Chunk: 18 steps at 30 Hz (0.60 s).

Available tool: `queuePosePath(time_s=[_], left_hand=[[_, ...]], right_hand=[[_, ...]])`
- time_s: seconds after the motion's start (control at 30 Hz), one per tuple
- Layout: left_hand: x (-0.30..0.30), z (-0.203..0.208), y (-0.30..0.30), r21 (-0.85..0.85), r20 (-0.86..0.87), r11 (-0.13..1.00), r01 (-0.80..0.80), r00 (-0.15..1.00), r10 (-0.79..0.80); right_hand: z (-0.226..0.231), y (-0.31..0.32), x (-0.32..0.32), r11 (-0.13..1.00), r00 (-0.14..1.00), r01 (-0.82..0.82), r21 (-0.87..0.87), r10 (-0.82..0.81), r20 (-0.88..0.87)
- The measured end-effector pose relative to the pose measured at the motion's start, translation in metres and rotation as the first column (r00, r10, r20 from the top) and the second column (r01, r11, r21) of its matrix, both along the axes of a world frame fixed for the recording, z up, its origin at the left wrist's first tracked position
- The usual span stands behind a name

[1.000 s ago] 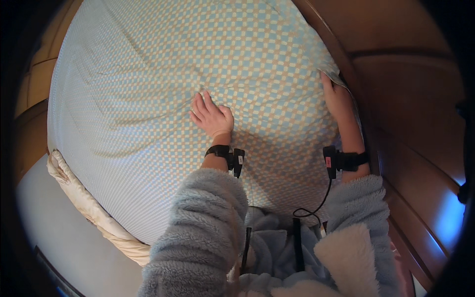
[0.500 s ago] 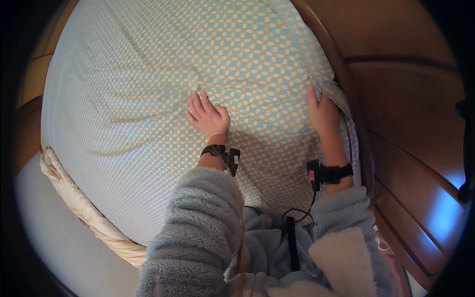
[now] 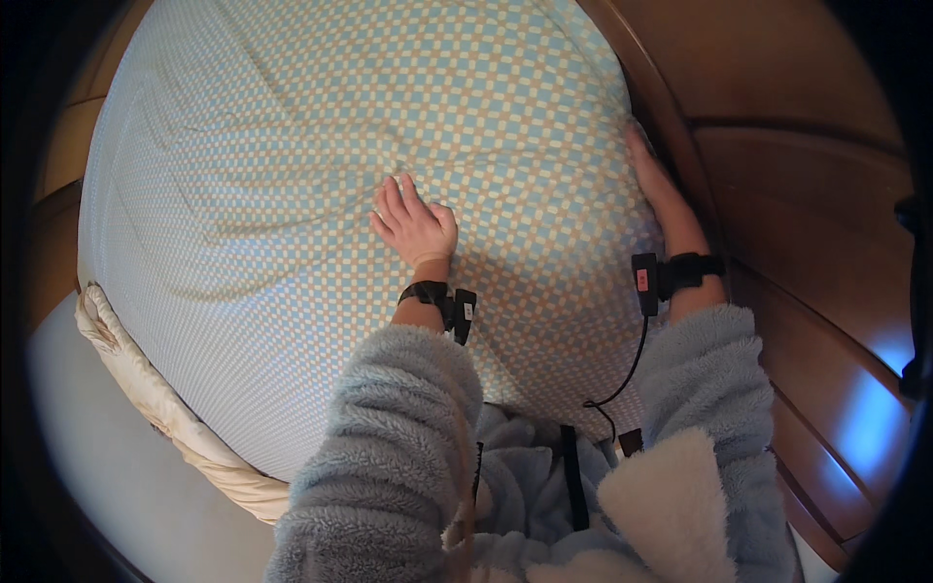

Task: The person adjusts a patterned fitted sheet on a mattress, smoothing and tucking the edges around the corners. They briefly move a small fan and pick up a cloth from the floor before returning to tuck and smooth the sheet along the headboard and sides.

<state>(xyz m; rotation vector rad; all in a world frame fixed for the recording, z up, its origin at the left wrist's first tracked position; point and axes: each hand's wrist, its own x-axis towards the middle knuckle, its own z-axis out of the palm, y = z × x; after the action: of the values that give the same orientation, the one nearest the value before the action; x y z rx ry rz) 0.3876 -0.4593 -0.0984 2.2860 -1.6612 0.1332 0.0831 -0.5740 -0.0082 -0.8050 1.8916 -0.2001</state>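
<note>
A checked bed sheet (image 3: 515, 97) in blue, cream and tan covers the mattress, with wrinkles fanning out around the middle. My left hand (image 3: 416, 225) rests on top of it, palm down and fingers stretched out, holding nothing. At the right side of the mattress, my right hand (image 3: 653, 173) lies straight along the sheet's edge, between it and the brown wooden headboard (image 3: 739, 185). The part of it that shows is stretched out; its other fingers are hidden in the gap.
The wooden panels rise close along the right side of the bed. A bunched cream cloth (image 3: 165, 408) runs along the lower left edge of the mattress, above a pale grey surface (image 3: 87, 418). A black cable (image 3: 637, 364) hangs from my right wrist device (image 3: 671, 278).
My right hand has moved right and farther away, into the gap by the headboard. The sheet's loose, folded edge there now lies down along the mattress side. My left hand stays nearly in place.
</note>
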Motion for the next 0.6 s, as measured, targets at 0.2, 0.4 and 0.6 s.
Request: queuePosePath(time_s=[0.2, 0.4, 0.6], left_hand=[[-0.002, 0.002, -0.001, -0.001, -0.002, 1.0, -0.004, 1.0, 0.004], [-0.002, 0.003, 0.0, 0.005, 0.005, 1.0, -0.001, 1.0, 0.001], [-0.001, 0.001, -0.001, -0.006, 0.035, 1.0, 0.004, 0.999, -0.004]], right_hand=[[0.028, 0.019, -0.003, 0.964, 0.923, 0.245, 0.103, -0.264, 0.279], [0.035, 0.011, -0.012, 0.99, 0.975, -0.04, 0.132, 0.01, 0.22], [0.05, 0.039, -0.02, 0.997, 0.987, -0.002, 0.071, -0.01, 0.16]])
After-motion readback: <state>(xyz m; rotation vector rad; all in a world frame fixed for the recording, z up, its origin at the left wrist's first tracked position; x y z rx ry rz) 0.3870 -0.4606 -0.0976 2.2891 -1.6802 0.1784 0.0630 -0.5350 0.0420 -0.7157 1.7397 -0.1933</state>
